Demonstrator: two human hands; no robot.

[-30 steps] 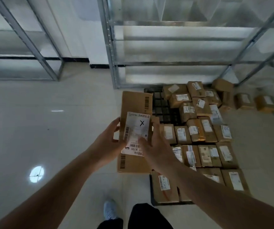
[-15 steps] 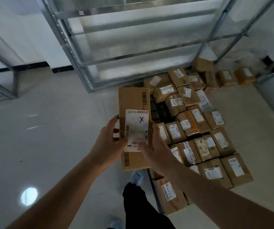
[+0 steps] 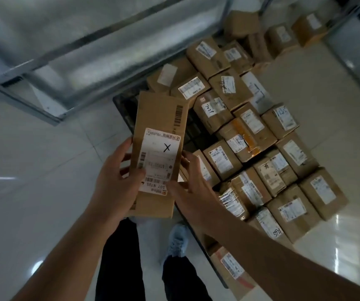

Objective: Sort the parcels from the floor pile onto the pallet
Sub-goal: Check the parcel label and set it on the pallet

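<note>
While over pallet (image 3: 127, 109): parcel (image 3: 159, 135) in both hands' grip.

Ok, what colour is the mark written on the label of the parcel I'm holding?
Black: a handwritten X on the white label, clear in the head view.

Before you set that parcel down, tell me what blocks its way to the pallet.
Nothing visible blocks it. Both the left hand and right hand hold the long parcel above the pallet's bare dark patch; stacked parcels fill the rest to its right.
</note>
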